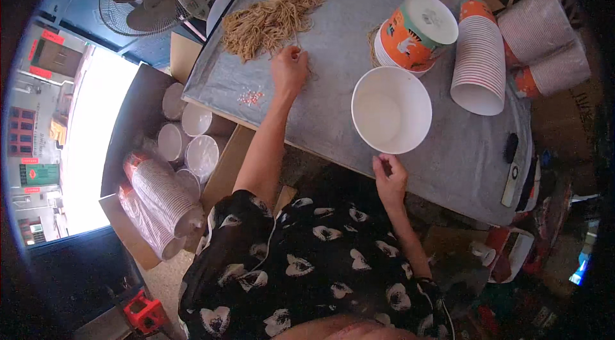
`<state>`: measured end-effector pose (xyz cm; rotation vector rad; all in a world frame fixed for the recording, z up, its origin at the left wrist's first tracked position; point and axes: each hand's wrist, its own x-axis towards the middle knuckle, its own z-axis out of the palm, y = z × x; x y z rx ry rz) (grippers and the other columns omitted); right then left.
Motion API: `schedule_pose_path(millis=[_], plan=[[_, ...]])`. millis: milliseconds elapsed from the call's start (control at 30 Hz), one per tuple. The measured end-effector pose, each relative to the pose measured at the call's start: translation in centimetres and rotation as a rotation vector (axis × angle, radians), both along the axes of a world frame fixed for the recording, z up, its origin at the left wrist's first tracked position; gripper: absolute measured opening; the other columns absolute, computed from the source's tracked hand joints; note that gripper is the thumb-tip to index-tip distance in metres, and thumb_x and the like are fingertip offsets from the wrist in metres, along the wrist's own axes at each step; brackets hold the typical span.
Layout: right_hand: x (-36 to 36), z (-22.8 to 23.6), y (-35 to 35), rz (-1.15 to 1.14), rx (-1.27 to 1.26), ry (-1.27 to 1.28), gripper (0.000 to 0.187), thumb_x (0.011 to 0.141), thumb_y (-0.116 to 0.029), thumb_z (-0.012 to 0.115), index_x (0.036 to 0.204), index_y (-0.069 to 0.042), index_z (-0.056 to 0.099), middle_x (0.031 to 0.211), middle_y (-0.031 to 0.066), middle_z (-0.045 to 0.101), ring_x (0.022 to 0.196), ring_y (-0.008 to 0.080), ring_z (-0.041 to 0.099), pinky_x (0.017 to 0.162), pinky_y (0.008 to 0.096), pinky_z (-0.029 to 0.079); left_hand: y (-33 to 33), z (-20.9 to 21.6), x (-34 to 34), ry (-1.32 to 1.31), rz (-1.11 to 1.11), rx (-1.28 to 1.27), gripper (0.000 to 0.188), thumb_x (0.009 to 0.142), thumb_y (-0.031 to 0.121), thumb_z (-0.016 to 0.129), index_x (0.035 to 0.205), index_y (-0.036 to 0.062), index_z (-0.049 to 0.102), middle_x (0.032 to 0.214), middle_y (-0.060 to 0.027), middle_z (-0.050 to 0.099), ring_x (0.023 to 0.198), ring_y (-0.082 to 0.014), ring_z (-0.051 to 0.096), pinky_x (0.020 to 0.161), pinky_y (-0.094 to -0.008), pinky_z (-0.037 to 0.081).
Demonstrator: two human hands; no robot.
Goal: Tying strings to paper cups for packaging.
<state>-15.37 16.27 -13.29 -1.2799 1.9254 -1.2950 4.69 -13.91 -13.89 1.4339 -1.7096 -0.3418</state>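
Note:
My left hand [290,72] reaches over the grey-covered table, fingers pinched at the edge of a heap of tan strings [269,18]. A thin strand runs from the heap to the fingertips. Just below the rim of an open white paper tub [392,109], my right hand [389,178] has its thumb and fingers drawn together; what they hold, if anything, is too small to make out. Behind that tub, an orange and green patterned tub [413,36] stands upside down on a stack.
Nested paper tubs [478,64] lie at the right, beside plastic-wrapped stacks [538,29]. A knife-like tool [511,183] rests near the right edge. Small red and white bits [251,97] lie on the table [327,116]. Left below, a cardboard box [138,231] holds more tubs; a fan [157,4] stands beyond.

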Motion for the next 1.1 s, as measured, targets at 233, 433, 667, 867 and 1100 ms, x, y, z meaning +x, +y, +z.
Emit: schedule_pose_path(millis=[233, 433, 667, 867, 1100], plan=[[1.7, 1.0, -1.0, 0.286, 0.100, -0.154, 0.022, 0.095, -0.012, 0.062, 0.112, -0.001, 0.067, 0.080, 0.0072, 0.068, 0.072, 0.0125, 0.064, 0.067, 0.0278, 0.052, -0.9, -0.8, -0.1, 0.021, 0.002, 0.123, 0.019, 0.078, 0.016, 0.071, 0.085, -0.0015, 0.071, 0.080, -0.0192, 0.069, 0.076, -0.0342, 0.068, 0.071, -0.0411, 0.053], [1.6, -0.2, -3.3, 0.368, 0.000, -0.168, 0.021, 0.096, -0.005, 0.058, 0.114, 0.003, 0.065, 0.082, 0.0049, 0.068, 0.071, 0.0096, 0.063, 0.063, 0.0243, 0.051, 4.9, 0.5, 0.1, 0.320, -0.067, 0.258, 0.018, 0.081, 0.016, 0.073, 0.083, -0.0012, 0.072, 0.074, -0.0111, 0.070, 0.067, -0.0173, 0.066, 0.064, -0.0303, 0.051], [4.1, 0.9, -5.5, 0.313, 0.097, -0.464, 0.024, 0.100, -0.015, 0.056, 0.116, 0.000, 0.066, 0.089, 0.0031, 0.066, 0.069, 0.0068, 0.056, 0.061, 0.0214, 0.047, 12.7, 0.2, 0.6, 0.614, -0.196, 0.559, 0.020, 0.089, 0.019, 0.071, 0.095, 0.0002, 0.070, 0.075, -0.0010, 0.066, 0.068, -0.0068, 0.059, 0.057, -0.0234, 0.047], [5.9, -0.5, -7.2, 0.168, 0.161, -0.745, 0.030, 0.100, -0.027, 0.057, 0.116, -0.002, 0.065, 0.084, -0.0009, 0.061, 0.062, 0.0058, 0.052, 0.053, 0.0218, 0.043, 16.9, 2.1, 0.7, 0.471, -0.452, 0.591, 0.013, 0.090, 0.012, 0.070, 0.099, 0.0027, 0.069, 0.080, -0.0050, 0.067, 0.068, -0.0110, 0.061, 0.058, -0.0277, 0.049], [6.7, -0.3, -7.2, 0.103, 0.164, -0.848, 0.028, 0.093, -0.029, 0.069, 0.103, -0.003, 0.069, 0.076, -0.0021, 0.061, 0.060, 0.0056, 0.052, 0.051, 0.0205, 0.042, 18.1, 2.9, 1.3, 0.162, -0.488, 0.207, 0.011, 0.081, 0.006, 0.074, 0.092, 0.0055, 0.072, 0.081, -0.0110, 0.062, 0.074, -0.0243, 0.063, 0.064, -0.0350, 0.051]])
